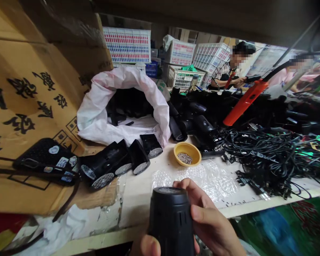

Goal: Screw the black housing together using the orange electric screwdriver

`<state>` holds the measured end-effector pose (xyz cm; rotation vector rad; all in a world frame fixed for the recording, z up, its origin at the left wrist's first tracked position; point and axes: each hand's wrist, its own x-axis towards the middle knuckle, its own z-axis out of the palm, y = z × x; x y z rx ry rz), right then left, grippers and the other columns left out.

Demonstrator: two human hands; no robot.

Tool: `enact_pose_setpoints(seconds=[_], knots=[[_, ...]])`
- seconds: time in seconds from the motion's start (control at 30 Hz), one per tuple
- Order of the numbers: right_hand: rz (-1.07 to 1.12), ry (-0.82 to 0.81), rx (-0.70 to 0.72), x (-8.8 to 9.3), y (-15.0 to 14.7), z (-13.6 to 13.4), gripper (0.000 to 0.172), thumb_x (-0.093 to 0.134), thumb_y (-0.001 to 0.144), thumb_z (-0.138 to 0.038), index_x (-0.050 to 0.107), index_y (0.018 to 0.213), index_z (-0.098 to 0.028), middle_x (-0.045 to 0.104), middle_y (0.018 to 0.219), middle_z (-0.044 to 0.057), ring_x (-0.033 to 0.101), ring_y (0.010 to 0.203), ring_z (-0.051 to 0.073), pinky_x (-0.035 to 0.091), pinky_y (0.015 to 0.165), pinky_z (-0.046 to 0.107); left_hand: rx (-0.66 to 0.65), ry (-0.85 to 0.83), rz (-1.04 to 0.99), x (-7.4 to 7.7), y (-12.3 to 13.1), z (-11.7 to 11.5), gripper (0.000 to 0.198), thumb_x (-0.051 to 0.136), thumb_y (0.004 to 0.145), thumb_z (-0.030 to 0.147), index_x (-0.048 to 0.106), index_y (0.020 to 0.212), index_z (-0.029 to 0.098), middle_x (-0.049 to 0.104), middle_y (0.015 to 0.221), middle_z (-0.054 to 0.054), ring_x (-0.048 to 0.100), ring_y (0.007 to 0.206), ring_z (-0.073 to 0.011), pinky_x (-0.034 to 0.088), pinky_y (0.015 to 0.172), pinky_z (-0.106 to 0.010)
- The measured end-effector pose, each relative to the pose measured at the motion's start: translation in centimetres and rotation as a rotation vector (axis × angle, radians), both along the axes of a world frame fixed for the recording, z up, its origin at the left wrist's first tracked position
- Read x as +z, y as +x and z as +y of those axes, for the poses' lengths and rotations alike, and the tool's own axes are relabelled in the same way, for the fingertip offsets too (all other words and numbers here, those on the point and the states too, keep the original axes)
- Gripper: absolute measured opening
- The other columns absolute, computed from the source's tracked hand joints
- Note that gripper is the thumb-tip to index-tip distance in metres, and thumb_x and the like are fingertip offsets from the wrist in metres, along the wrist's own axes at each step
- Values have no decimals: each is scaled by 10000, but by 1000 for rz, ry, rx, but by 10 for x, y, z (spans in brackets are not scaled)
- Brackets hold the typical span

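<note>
A black hair dryer housing (170,217), tapered with side slots and a round silvery grille on its upper end, stands upright between my hands at the front edge of the bench. My left hand (150,246) grips it low on the left; only its thumb and a bit of the hand show. Around its right side curls my right hand (209,217), thumb against the wall and fingers behind the top. Just beyond lies clear bubble wrap (216,181). A yellow bowl (196,155) of small metal screws (185,158) sits behind that.
Black housings (104,161) with round grilles line the left, beside a cardboard box (29,89). A white sack (88,113) holds dark parts. An orange-red electric screwdriver (242,103) hangs over tangled black cables (266,156). A co-worker (225,76) handles something black at the back.
</note>
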<state>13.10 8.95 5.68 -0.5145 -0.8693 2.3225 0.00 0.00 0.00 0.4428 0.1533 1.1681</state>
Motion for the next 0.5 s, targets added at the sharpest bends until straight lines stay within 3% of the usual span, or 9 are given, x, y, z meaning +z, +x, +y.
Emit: enact_pose_setpoints(seconds=[0.1, 0.2, 0.3, 0.4, 0.5], knots=[[-113, 196, 46, 1, 4, 13, 600, 873, 604, -525, 536, 1026, -265, 534, 1054, 18, 542, 767, 112, 441, 597, 200, -87, 46, -48, -1, -3, 13, 711, 856, 591, 543, 674, 1116, 100, 719, 977, -127, 655, 827, -197, 499, 762, -302], [-516, 670, -145, 6, 8, 42, 558, 643, 756, -712, 550, 1045, -245, 565, 1031, 45, 553, 909, 172, 465, 716, 251, -158, 72, -107, 2, -7, 23, 828, 874, 546, 502, 624, 1240, 127, 720, 1024, -123, 676, 852, -172, 486, 739, -226], [-1087, 1083, -298, 15, 5, 82, 346, 443, 943, -488, 614, 967, -188, 622, 1026, 89, 540, 970, 208, 414, 860, 333, -91, 58, -112, 4, -5, 22, 765, 806, 653, 571, 612, 1272, 164, 700, 1040, -98, 680, 894, -171, 491, 779, -219], [-1385, 1186, -242, 18, -7, 116, 170, 538, 886, -227, 700, 880, -173, 667, 1006, 105, 497, 1018, 264, 309, 923, 432, 86, -5, -102, 4, -2, 17, 714, 739, 729, 594, 620, 1280, 156, 685, 1025, -117, 676, 872, -190, 494, 726, -226], [-1562, 1228, -84, 16, -21, 133, 92, 639, 804, -172, 730, 804, -179, 676, 872, 93, 476, 1079, 307, 284, 935, 479, 126, -115, -107, 3, 0, 14, 692, 787, 699, 511, 647, 1256, 125, 687, 1006, -133, 674, 854, -210, 498, 712, -243]])
